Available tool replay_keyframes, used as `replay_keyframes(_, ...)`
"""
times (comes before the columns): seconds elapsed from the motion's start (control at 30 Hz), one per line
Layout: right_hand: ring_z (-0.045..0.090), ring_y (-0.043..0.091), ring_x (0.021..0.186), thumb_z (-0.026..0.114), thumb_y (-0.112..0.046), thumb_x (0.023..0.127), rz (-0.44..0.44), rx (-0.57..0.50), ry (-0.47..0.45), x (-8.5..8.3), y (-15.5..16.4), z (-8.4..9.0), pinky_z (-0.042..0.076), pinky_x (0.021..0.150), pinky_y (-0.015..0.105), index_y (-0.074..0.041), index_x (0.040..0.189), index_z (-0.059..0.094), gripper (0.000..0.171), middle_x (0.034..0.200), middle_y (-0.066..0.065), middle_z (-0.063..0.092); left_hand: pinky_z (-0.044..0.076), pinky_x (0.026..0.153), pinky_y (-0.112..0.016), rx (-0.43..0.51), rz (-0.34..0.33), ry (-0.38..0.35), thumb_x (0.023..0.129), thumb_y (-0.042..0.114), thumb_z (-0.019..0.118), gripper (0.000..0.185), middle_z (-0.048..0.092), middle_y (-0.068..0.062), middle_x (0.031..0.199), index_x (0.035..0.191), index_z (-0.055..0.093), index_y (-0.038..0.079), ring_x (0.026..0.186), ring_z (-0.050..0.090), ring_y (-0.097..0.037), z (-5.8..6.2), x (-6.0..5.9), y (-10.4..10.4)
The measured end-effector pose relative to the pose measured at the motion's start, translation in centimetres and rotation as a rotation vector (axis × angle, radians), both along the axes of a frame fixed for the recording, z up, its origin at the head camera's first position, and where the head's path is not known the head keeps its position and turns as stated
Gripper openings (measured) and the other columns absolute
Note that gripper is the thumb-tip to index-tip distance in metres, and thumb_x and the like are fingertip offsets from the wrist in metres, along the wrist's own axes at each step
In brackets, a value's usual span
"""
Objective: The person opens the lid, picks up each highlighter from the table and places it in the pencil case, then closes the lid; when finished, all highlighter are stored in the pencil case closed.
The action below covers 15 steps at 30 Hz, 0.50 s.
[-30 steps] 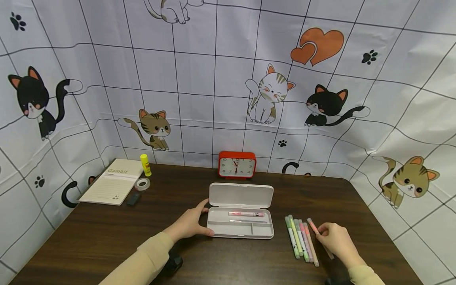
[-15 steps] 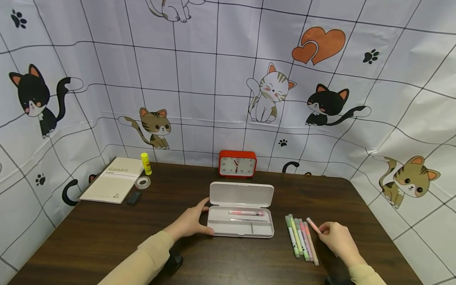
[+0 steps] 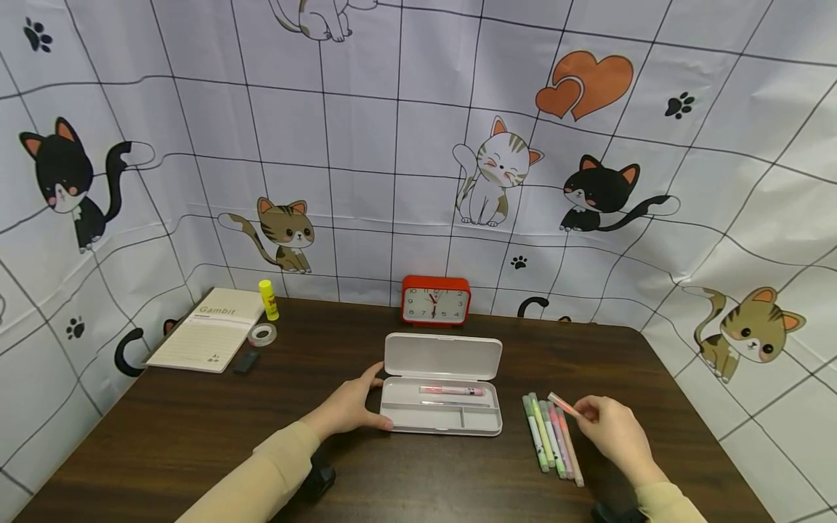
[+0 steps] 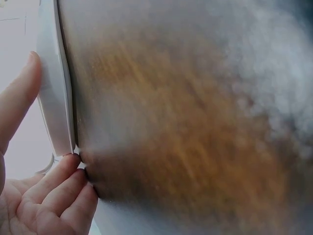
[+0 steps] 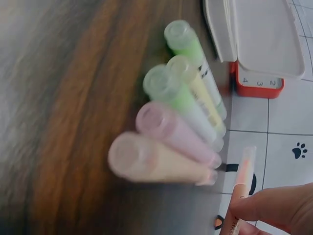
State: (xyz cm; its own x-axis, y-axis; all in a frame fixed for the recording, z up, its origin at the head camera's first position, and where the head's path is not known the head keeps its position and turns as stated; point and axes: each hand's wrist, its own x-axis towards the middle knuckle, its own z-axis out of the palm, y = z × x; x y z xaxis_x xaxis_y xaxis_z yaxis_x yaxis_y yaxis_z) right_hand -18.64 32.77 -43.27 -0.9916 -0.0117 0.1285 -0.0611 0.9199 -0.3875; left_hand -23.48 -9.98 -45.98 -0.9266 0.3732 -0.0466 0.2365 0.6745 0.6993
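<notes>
Since 1 second ago the right hand (image 3: pixel 611 432) has lifted the pink highlighter (image 3: pixel 564 404) off the table (image 3: pixel 163 436); its tip now points up and left, above the row it lay beside; the fingertips (image 5: pixel 274 208) pinch its lower end, the other fingers curled; the left hand (image 3: pixel 349 407) has not moved, thumb and fingers spread against the left end of the white pencil case (image 3: pixel 441 396), fingers relaxed and holding it steady rather than wrapped round it.

5 highlighters (image 3: pixel 549 439) lie side by side on the table just left of the right hand, between it and the case, caps toward the person in the right wrist view; the case stands open, lid tipped back, with 1 pink pen (image 3: pixel 453 391) in its upper compartment; the lower compartments hold nothing I can make out.

Behind the case stands a red clock (image 3: pixel 435 301), near the back edge; far left lie a notebook (image 3: pixel 209 330), a yellow glue stick (image 3: pixel 268 301), a tape roll (image 3: pixel 262 335) and a small dark eraser (image 3: pixel 245 361), well apart from both hands; bare wood runs between the highlighters and the table's right edge, and across the near left; the cat-print cloth (image 3: pixel 392 145) walls in the back and sides.
</notes>
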Motion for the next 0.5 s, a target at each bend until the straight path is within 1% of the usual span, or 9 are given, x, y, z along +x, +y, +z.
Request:
replay_keyframes(0.27, 0.045, 0.015, 0.063, 0.069, -0.011, 0.084, 0.02, 0.003, 0.01, -0.4, -1.3, 0.2, 0.037, 0.052, 0.029, -0.009, 0.091, 0.071, 0.008, 0.077, 0.001, 0.057, 0.036, 0.102, -0.054, 0.004, -0.007, 0.002, 0.066, 0.034, 0.087, 0.11, 0.055, -0.017, 0.133, 0.148, 0.023, 0.0, 0.125, 0.047, -0.036, 0.1, 0.0, 0.0)
replay_keyframes(0.5, 0.049, 0.015, 0.067, 0.069, -0.01, 0.083, 0.05, -0.009, 0.022, -0.9, -2.8, 0.3, 0.041, 0.054, 0.031, -0.011, 0.093, 0.072, 0.011, 0.083, 0.003, 0.06, 0.035, 0.103, -0.054, 0.004, -0.01, -0.001, 0.067, 0.033, 0.087, 0.109, 0.054, -0.017, 0.134, 0.148, 0.022, -0.001, 0.126, 0.047, -0.036, 0.2, 0.1, 0.0)
